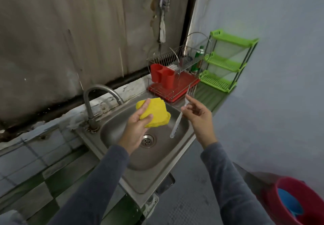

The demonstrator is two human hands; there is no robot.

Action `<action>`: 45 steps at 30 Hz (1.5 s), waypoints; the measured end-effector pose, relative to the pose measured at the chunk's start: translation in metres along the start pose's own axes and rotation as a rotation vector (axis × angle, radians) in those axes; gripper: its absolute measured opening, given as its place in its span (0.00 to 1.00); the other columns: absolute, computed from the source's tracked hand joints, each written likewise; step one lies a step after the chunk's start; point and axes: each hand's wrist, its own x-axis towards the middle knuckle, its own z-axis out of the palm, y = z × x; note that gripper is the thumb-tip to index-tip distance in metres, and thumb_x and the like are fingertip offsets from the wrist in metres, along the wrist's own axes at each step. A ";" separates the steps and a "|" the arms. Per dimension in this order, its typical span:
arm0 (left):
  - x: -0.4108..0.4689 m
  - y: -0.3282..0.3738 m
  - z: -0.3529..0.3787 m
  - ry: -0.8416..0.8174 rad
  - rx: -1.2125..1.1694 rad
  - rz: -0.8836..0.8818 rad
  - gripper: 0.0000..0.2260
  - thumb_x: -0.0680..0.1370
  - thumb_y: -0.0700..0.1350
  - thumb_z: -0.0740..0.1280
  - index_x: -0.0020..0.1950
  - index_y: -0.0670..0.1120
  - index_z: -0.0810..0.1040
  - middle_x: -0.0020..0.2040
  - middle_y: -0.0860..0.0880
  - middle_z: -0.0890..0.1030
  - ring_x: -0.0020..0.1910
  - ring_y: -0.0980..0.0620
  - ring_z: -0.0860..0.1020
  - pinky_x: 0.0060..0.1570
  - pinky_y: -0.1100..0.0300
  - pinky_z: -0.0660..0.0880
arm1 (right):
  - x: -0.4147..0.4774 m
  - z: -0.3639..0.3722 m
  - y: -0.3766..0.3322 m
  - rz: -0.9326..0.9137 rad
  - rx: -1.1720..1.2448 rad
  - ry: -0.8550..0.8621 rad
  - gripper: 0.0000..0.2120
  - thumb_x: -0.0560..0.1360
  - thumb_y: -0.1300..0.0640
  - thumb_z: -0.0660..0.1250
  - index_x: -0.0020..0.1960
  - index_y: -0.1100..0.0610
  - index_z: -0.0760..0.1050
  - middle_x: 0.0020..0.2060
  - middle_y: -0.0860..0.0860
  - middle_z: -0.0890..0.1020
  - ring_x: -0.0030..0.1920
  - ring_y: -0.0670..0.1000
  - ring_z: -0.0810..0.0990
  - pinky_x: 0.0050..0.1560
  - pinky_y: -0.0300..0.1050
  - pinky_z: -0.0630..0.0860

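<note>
Yellow sponge [154, 113]: porous foam, matt. The fork [176, 125]: polished metal, glossy. The sink [119, 128]: brushed steel, dull sheen. The faucet [98, 91]: satin metal. The dish rack [175, 55]: shiny wire. Its tray [185, 83]: smooth red plastic. The shelf [233, 63]: green plastic.

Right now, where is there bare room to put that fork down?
For the fork, the sink floor around the drain is bare, below the sponge. The tiled counter left of the faucet looks free too, as does the strip between red tray and green shelf. The rack is crowded: red cups, wires, a bottle.
</note>
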 end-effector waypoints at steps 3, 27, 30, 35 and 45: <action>0.036 0.008 0.004 0.014 0.004 0.007 0.25 0.80 0.32 0.62 0.71 0.55 0.69 0.65 0.57 0.74 0.62 0.55 0.76 0.54 0.59 0.79 | 0.039 0.003 0.002 -0.028 -0.005 0.036 0.22 0.76 0.71 0.69 0.63 0.50 0.78 0.37 0.50 0.73 0.43 0.52 0.72 0.55 0.52 0.77; 0.217 0.034 0.031 0.293 0.007 0.036 0.25 0.80 0.32 0.63 0.71 0.56 0.73 0.71 0.51 0.60 0.65 0.46 0.69 0.55 0.48 0.78 | 0.275 0.043 0.020 -0.348 -0.197 0.128 0.21 0.77 0.65 0.71 0.66 0.49 0.78 0.45 0.42 0.81 0.46 0.47 0.81 0.54 0.54 0.81; 0.222 0.032 0.030 0.319 -0.001 0.046 0.25 0.80 0.32 0.64 0.72 0.55 0.73 0.70 0.52 0.60 0.62 0.48 0.71 0.47 0.54 0.78 | 0.276 0.049 0.028 -0.422 -0.279 0.073 0.20 0.77 0.67 0.70 0.67 0.56 0.78 0.45 0.46 0.81 0.46 0.37 0.78 0.53 0.34 0.76; 0.223 0.025 0.023 0.345 -0.007 0.044 0.25 0.79 0.32 0.64 0.69 0.59 0.74 0.72 0.50 0.64 0.61 0.48 0.73 0.47 0.53 0.80 | 0.272 0.058 0.041 -0.456 -0.366 0.020 0.19 0.77 0.67 0.70 0.67 0.57 0.78 0.53 0.54 0.84 0.52 0.44 0.80 0.56 0.24 0.70; 0.220 0.000 0.012 0.373 -0.016 0.037 0.24 0.78 0.32 0.65 0.65 0.60 0.76 0.73 0.49 0.66 0.66 0.45 0.72 0.48 0.54 0.80 | 0.256 0.054 0.068 -0.311 -0.402 -0.048 0.18 0.78 0.65 0.69 0.68 0.57 0.78 0.56 0.54 0.84 0.54 0.49 0.82 0.61 0.44 0.79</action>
